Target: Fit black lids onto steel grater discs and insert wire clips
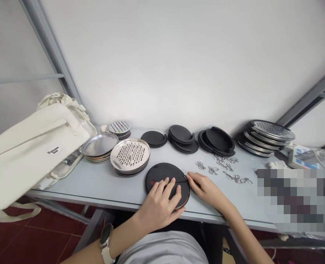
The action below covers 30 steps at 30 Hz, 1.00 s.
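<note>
At the table's front edge, L hand (158,207) is open, its fingers (162,187) splayed & pressing flat on a black round disc (158,175), no clench. Disc lies flat on the table, just in front of the person, w/ a red dot (152,182) near its left side & a thin slit (180,180) running in from its right rim. R hand (207,190) is pinched: thumb & index tips (189,178) close on a small silver wire piece (185,176) at the slit's rim end; exact shape too small to tell. Both hands touch the disc's area, L on its face, R at its edge.

Just past R hand, loose silver wire clips (222,168) lie scattered on the light grey table (69,181). Behind the disc, stacks of black round lids (182,139) sit in a row, w/ a stack of perforated steel grater plates (129,156) & plain steel plates (100,146) to the left, another grater stack (266,136) far right. Cream canvas tote bag (27,154) lies at table's left end. Smartwatch (106,236) on L wrist. Pixelated patch (296,200) lower right hides what's under it.
</note>
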Each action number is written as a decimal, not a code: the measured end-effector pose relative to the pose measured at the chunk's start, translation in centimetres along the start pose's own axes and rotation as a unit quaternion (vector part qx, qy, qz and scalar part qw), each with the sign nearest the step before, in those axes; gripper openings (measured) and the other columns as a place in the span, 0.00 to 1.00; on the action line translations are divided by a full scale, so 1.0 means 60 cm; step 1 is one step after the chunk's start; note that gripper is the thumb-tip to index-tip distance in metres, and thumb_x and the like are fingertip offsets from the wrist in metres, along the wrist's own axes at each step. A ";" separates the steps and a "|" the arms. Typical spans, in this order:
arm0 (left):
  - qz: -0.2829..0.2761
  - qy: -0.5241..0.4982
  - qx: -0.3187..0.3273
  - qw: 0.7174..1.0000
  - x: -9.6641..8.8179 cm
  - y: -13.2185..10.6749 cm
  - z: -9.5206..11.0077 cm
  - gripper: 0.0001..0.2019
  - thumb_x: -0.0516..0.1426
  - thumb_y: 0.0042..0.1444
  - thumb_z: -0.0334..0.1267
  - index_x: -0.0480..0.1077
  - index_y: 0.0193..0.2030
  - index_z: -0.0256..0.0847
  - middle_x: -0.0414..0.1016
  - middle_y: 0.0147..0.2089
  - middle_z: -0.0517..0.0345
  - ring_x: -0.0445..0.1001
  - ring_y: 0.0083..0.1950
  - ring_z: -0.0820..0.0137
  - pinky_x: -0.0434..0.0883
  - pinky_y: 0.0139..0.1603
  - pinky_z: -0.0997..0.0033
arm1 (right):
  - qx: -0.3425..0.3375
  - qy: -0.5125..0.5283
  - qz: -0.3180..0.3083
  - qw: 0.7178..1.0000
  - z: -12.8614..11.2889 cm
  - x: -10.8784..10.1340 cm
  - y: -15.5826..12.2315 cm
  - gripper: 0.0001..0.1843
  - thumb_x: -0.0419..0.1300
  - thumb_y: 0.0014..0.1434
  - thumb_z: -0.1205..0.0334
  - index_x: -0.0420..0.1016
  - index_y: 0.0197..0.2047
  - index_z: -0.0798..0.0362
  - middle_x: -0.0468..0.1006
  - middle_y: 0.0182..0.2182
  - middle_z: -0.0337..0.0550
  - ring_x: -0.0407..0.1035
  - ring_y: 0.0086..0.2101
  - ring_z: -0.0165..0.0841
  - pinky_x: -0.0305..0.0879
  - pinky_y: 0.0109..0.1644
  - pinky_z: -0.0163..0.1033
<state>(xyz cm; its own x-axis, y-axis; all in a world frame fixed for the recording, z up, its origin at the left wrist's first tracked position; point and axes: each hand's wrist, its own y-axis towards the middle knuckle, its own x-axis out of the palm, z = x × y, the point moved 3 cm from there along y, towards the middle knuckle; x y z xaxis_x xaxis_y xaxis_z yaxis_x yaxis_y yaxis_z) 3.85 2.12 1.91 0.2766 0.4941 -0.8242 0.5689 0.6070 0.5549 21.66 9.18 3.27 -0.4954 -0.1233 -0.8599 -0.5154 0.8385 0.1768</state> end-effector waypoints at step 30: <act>0.005 0.010 0.012 1.000 0.002 -0.003 0.000 0.25 0.50 0.64 0.51 0.64 0.60 0.35 0.65 0.62 0.40 0.65 0.61 0.54 0.63 0.57 0.57 | 0.021 0.030 0.027 0.999 -0.001 0.004 -0.003 0.16 0.43 0.69 0.58 0.55 0.28 0.49 0.64 0.22 0.36 0.62 0.25 0.33 0.58 0.30 0.36</act>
<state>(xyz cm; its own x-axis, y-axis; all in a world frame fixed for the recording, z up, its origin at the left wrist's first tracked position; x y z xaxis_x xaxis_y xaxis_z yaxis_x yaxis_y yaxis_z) 3.81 2.07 1.74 0.2669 0.5118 -0.8166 0.5851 0.5873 0.5593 21.58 8.96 3.09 -0.5624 -0.1082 -0.8198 -0.4588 0.8656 0.2005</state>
